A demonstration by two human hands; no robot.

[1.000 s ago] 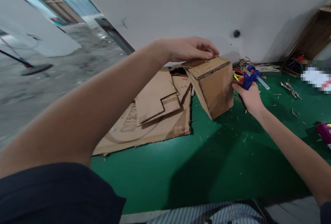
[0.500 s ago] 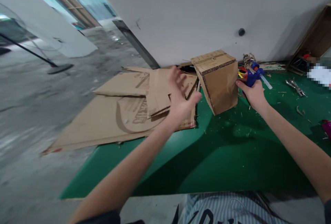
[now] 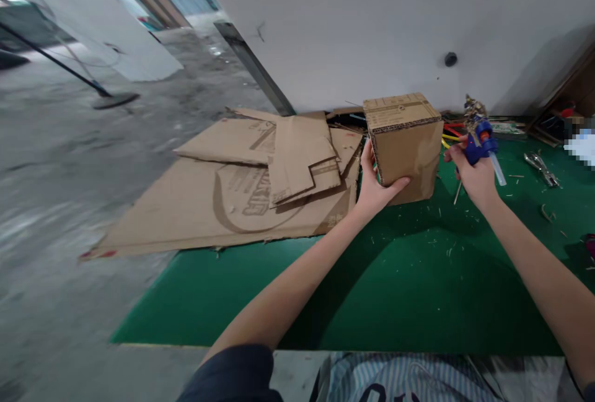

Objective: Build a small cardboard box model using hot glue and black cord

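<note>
A cardboard box [image 3: 409, 154] stands on the green table [image 3: 279, 303]. My left hand [image 3: 376, 188] grips its lower left corner, thumb across the front face and fingers round the left side. In my right hand [image 3: 476, 176] is a blue hot glue gun [image 3: 478, 145], with a clear glue stick sticking out of its rear end, toward me. The gun is just to the right of the box, apart from it. Its nozzle is hard to make out against the scraps behind.
Flat cardboard pieces [image 3: 186, 204] lie stacked on the left, overhanging the table's edge. Metal pliers [image 3: 542, 168] rest at the right among small scraps. A white wall [image 3: 353, 30] rises behind the table. A wooden box [image 3: 567, 98] stands at the far right.
My left hand has moved right and closed on the box, from open in the air. My right hand with the glue gun has shifted slightly away from the box.
</note>
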